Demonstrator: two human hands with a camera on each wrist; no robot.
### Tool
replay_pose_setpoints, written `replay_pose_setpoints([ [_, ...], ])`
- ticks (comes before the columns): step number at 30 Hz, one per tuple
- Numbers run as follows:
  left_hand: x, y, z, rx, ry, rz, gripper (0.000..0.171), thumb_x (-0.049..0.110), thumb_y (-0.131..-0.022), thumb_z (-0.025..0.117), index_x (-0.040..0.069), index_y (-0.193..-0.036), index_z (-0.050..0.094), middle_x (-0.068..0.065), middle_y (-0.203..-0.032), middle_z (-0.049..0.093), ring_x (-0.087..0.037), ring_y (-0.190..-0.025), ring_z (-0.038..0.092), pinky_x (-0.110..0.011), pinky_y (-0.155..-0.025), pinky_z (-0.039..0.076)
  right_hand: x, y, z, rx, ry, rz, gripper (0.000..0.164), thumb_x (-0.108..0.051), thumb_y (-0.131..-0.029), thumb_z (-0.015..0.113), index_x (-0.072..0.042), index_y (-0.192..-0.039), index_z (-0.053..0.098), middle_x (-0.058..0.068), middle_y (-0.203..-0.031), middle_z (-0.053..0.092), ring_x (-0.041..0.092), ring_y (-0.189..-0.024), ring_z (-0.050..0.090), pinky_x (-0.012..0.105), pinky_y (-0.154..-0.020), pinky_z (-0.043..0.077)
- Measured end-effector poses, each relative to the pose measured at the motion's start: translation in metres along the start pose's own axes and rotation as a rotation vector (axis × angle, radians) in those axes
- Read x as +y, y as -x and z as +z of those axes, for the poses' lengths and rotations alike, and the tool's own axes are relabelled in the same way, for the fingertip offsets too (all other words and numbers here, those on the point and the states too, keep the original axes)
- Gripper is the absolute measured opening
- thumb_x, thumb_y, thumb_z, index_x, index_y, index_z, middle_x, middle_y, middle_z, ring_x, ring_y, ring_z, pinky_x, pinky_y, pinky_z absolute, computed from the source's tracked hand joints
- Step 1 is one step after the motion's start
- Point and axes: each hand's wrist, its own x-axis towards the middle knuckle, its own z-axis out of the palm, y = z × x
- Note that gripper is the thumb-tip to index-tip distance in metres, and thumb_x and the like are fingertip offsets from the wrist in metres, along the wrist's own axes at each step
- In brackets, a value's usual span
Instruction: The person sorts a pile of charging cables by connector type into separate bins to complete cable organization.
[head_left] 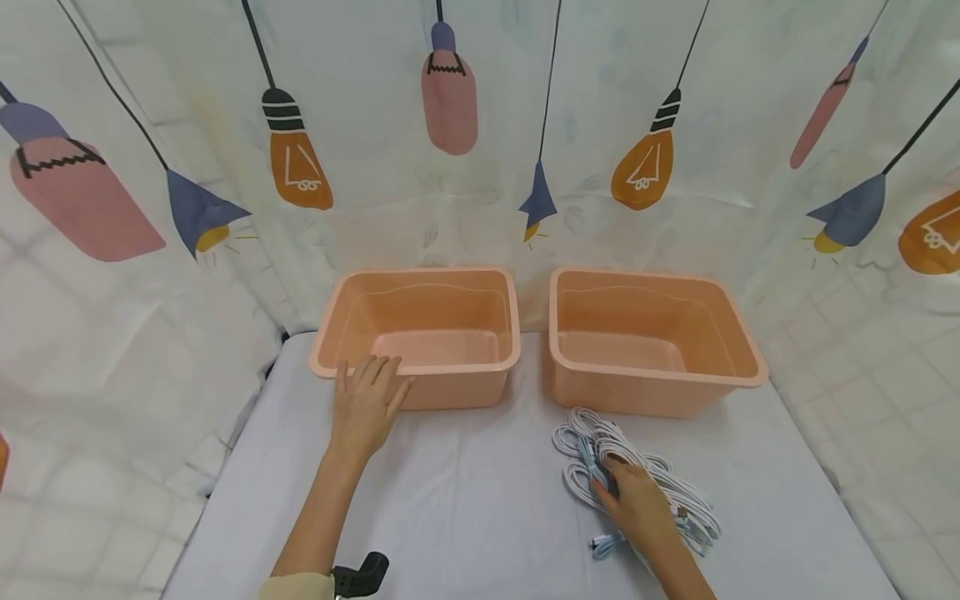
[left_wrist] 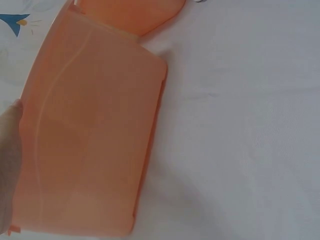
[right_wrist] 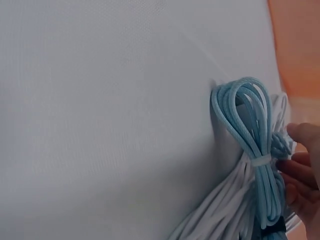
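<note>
My left hand [head_left: 363,408] rests on the near rim of the left peach plastic bin [head_left: 450,392], its fingers fairly straight over the edge. In the left wrist view, part of that hand shows beside the bin's rim. My right hand [head_left: 640,504] is at a heap of white coiled cables [head_left: 686,500] in front of the right bin. Its curled thumb and fingers pinch a light blue cable bundle [right_wrist: 260,160] on the heap, bound by a pale tie; the exact contact is partly hidden.
The right peach bin [head_left: 645,396] stands beside the left one at the back of the white-covered table [head_left: 465,500]. A light blue cable end [head_left: 603,546] sticks out near the heap's front. A curtain [head_left: 480,208] printed with lamps hangs behind and along the sides.
</note>
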Motion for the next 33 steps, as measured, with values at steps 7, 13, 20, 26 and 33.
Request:
replay_pose_setpoints([
  [7, 0.0, 0.0, 0.001, 0.008, 0.006, 0.005, 0.043, 0.032, -0.102, 0.067, -0.002, -0.129, 0.068, -0.021, -0.127, 0.07, -0.043, -0.13, 0.06, -0.071, -0.12, 0.027, -0.002, -0.002, 0.005, -0.073, -0.025, 0.04, 0.033, -0.017, -0.091, 0.083, 0.005, -0.113, 0.074, 0.024, -0.109, 0.076, 0.045, -0.102, 0.073, 0.056, -0.088, 0.059],
  [13, 0.0, -0.001, 0.0, -0.01, 0.019, -0.002, 0.042, 0.032, -0.103, 0.067, -0.002, -0.128, 0.068, -0.021, -0.127, 0.07, -0.043, -0.131, 0.059, -0.071, -0.12, 0.026, -0.002, -0.003, 0.006, -0.105, -0.061, 0.093, 0.03, -0.014, -0.092, 0.081, 0.004, -0.116, 0.075, 0.024, -0.112, 0.076, 0.045, -0.107, 0.072, 0.057, -0.092, 0.057],
  [20, 0.0, -0.002, -0.002, -0.025, 0.026, -0.007, 0.041, 0.032, -0.104, 0.066, -0.002, -0.128, 0.068, -0.021, -0.127, 0.07, -0.042, -0.13, 0.059, -0.071, -0.12, 0.026, -0.004, -0.003, 0.002, -0.059, -0.142, 0.102, 0.02, -0.003, -0.091, 0.079, 0.0, -0.111, 0.077, 0.012, -0.099, 0.077, 0.026, -0.086, 0.071, 0.039, -0.073, 0.058],
  [26, 0.0, -0.004, -0.004, -0.025, 0.019, -0.006, 0.04, 0.031, -0.104, 0.066, -0.001, -0.127, 0.069, -0.02, -0.125, 0.071, -0.041, -0.123, 0.063, -0.071, -0.119, 0.029, -0.007, -0.004, -0.003, -0.01, -0.189, 0.07, 0.019, -0.001, -0.09, 0.08, 0.001, -0.109, 0.077, 0.013, -0.099, 0.077, 0.023, -0.086, 0.071, 0.035, -0.07, 0.058],
  [33, 0.002, -0.005, -0.006, -0.022, 0.018, -0.013, 0.037, 0.032, -0.104, 0.066, 0.0, -0.123, 0.071, -0.02, -0.121, 0.072, -0.042, -0.119, 0.065, -0.072, -0.115, 0.032, -0.012, -0.011, -0.013, -0.016, -0.212, 0.046, 0.018, 0.0, -0.091, 0.078, 0.001, -0.109, 0.076, 0.004, -0.086, 0.07, 0.009, -0.071, 0.054, 0.024, -0.059, 0.048],
])
